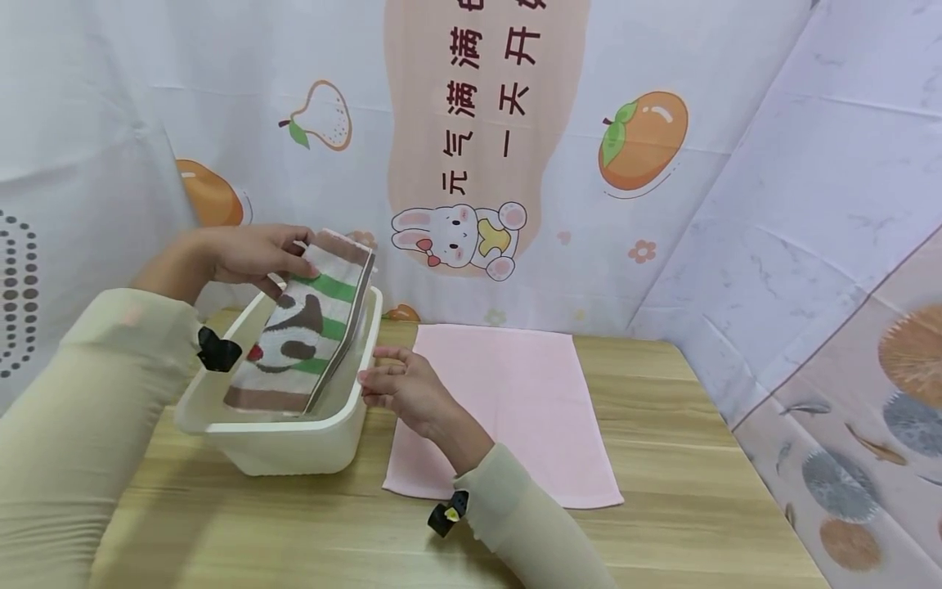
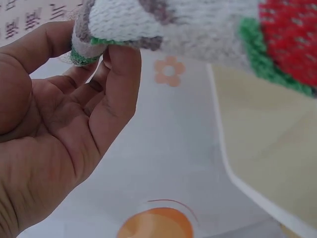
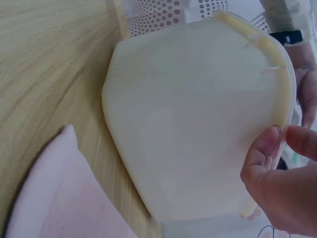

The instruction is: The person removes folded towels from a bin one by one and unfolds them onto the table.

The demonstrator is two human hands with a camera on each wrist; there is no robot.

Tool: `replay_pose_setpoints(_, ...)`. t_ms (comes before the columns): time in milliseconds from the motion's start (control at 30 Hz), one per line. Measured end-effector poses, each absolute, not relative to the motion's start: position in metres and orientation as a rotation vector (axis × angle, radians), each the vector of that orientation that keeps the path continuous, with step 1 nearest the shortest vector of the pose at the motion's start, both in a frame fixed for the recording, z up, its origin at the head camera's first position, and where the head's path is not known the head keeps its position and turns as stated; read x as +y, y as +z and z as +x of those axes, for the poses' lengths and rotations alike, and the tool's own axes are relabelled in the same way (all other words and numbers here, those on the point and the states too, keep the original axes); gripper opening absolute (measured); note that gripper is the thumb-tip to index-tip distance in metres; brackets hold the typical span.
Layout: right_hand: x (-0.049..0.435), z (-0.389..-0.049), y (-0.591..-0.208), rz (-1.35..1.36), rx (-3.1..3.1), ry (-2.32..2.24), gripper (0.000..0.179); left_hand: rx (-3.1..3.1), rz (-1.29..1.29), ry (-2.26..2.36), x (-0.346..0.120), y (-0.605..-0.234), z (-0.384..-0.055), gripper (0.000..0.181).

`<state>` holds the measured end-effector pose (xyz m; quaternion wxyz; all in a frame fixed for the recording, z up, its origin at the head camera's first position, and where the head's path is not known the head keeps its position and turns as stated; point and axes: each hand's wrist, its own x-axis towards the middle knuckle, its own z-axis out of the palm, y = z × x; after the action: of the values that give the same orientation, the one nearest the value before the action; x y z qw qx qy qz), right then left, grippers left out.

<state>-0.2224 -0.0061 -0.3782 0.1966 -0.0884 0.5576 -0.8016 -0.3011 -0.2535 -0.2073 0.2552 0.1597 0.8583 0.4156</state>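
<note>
My left hand [image 1: 253,252] pinches the upper edge of a folded, patterned towel [image 1: 334,308]. Brown end bands, green stripes and an animal face with a red patch mark its white terry cloth. The towel slants down into a cream plastic basin [image 1: 283,454], its lower end inside the walls. In the left wrist view, thumb and fingers grip a corner of the cloth [image 2: 198,25]. My right hand [image 1: 412,393] holds the basin's right rim, thumb and fingers on either side of it in the right wrist view. Whatever lies on the basin's floor is hidden by the towel.
A pink towel [image 1: 508,409] lies spread flat on the wooden table [image 1: 662,458], right of the basin. Behind the table hangs a white printed curtain [image 1: 331,49], with another patterned cloth [image 1: 846,352] along the right side.
</note>
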Motion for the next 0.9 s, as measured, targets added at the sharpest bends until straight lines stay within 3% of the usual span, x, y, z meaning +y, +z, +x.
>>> replay_pose_setpoints(533,-0.007,-0.221,-0.377,-0.264,1.553,-2.242,0.045,2.530,0.522,1.298,-0.253,-0.158,-0.272,0.035)
replay_pose_setpoints(900,-0.005,-0.222,-0.373,-0.310,1.673,-2.178,0.047,2.560,0.503,1.575,-0.227,-0.134,-0.265,0.030)
